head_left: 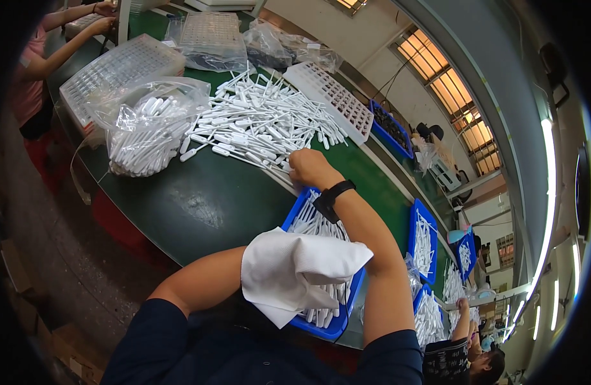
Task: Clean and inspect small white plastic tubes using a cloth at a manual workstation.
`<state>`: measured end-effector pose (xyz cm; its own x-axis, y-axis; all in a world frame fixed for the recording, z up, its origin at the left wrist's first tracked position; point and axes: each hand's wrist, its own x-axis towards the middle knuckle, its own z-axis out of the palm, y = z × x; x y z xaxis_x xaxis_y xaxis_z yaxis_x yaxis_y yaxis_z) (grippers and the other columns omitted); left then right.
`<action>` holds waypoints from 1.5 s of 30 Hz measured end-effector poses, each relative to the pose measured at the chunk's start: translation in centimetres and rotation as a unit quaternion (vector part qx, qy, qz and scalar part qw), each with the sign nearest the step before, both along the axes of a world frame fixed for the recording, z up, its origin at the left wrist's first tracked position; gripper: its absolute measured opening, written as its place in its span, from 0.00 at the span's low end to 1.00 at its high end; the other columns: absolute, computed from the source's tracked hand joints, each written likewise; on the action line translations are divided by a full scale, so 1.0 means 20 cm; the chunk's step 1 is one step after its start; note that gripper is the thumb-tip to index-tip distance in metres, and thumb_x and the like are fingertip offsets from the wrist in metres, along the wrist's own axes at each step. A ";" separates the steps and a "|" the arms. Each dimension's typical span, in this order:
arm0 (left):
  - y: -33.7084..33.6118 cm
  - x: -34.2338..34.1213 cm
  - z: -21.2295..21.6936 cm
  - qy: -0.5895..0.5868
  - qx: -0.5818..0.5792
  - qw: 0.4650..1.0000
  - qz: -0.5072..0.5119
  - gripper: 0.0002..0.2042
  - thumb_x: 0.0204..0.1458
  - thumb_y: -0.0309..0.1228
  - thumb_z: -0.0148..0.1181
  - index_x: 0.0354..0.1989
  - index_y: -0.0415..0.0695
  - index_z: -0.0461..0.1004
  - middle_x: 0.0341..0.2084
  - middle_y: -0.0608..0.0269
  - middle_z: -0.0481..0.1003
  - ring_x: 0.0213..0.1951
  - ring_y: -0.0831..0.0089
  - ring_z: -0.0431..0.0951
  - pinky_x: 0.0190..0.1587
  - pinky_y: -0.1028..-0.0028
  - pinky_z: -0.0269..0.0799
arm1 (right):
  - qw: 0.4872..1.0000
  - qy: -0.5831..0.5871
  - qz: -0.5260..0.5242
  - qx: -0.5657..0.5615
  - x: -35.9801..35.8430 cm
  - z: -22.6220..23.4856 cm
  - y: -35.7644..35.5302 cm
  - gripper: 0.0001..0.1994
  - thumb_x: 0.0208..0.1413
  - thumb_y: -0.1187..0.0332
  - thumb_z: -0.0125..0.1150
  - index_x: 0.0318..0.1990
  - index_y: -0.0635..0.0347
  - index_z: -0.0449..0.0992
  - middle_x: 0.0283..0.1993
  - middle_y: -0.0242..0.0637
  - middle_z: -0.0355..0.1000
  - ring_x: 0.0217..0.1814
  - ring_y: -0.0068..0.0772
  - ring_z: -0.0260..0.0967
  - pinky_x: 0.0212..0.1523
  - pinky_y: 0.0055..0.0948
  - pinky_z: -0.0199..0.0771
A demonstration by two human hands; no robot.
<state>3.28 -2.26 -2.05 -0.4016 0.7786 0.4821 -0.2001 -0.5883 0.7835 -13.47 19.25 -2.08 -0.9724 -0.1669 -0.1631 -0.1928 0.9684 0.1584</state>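
I see my right hand (310, 168) out past the far rim of the blue rectangular plastic tray (294, 212), curled into a loose fist at the near edge of the loose heap of white plastic pipette-like droppers (263, 122) on the dark green table (199, 199); the knuckles face me and the fingers fold under, touching the nearest droppers, though I cannot tell whether any is actually pinched inside; a black wristband (330, 196) sits on that wrist, above the tray. My left hand (289, 269) is hidden under a white folded cloth (308, 263) that drapes over it and over the near part of the tray, so I cannot tell whether it is clenched or slack; the forearm comes in from the near left. The tray holds more white droppers (314, 224), lying roughly side by side, partly covered by the cloth and by my right forearm.

To the far left of the heap lies a clear plastic bag stuffed with droppers (148, 128); beyond it stand translucent gridded racks (119, 67), another in a clear bag (212, 35), and a white gridded rack (330, 96) tilted along the right of the heap. Further blue trays of droppers (423, 240) run along the table's right edge; another person's arms (71, 25) reach in at the far left.
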 end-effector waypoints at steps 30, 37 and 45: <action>0.04 -0.22 0.13 0.197 -0.003 0.979 0.058 0.40 0.42 0.31 0.75 0.64 0.31 0.62 0.44 0.54 0.76 0.46 0.66 0.79 0.50 0.75 0.74 | 0.771 0.351 -0.091 -0.524 0.49 0.47 0.09 0.13 0.69 0.67 0.54 0.55 0.59 0.76 0.35 0.28 0.75 0.36 0.19 0.71 0.41 0.18 0.70; 0.12 -0.27 0.11 -0.204 -0.055 0.964 -0.163 0.23 0.48 0.28 0.69 0.51 0.33 0.68 0.34 0.61 0.74 0.36 0.69 0.76 0.44 0.73 0.74 | 0.660 0.208 -0.211 -0.691 1.10 0.39 -0.15 0.13 0.68 0.71 0.54 0.53 0.72 0.74 0.33 0.35 0.76 0.32 0.21 0.74 0.35 0.22 0.74; 0.13 -0.26 -0.03 0.210 -0.100 0.971 0.045 0.15 0.51 0.22 0.64 0.47 0.35 0.73 0.29 0.62 0.76 0.35 0.68 0.79 0.45 0.70 0.75 | 0.603 0.102 -0.285 -0.738 1.21 0.13 -0.22 0.10 0.67 0.70 0.58 0.45 0.70 0.78 0.27 0.33 0.75 0.26 0.20 0.73 0.29 0.20 0.73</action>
<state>-1.90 0.25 -2.67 -0.2729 0.8447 0.4605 0.2082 -0.4154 0.8855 10.63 14.78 0.47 -0.9151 0.3871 -0.1134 0.1158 -0.0172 -0.9931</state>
